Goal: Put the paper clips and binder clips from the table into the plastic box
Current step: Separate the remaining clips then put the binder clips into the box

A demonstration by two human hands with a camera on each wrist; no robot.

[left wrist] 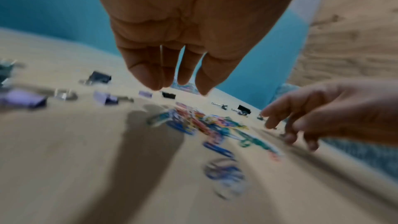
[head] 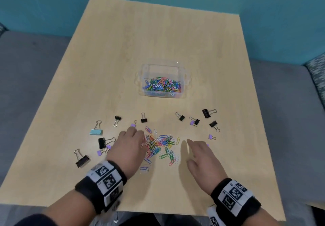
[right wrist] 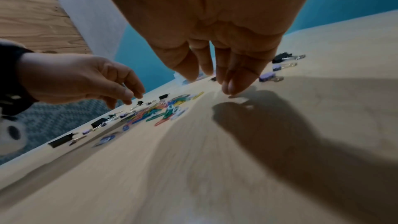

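Clear plastic box lies long axis left-right; left hand and right hand relaxed, empty.

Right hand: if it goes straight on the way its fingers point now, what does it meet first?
Probably the paper clips: the right hand points forward and slightly left, toward that pile's right edge. Its height above the table is unclear.

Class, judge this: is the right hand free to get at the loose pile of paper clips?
Probably yes: the right hand is open beside the paper clip pile, with bare table between them.
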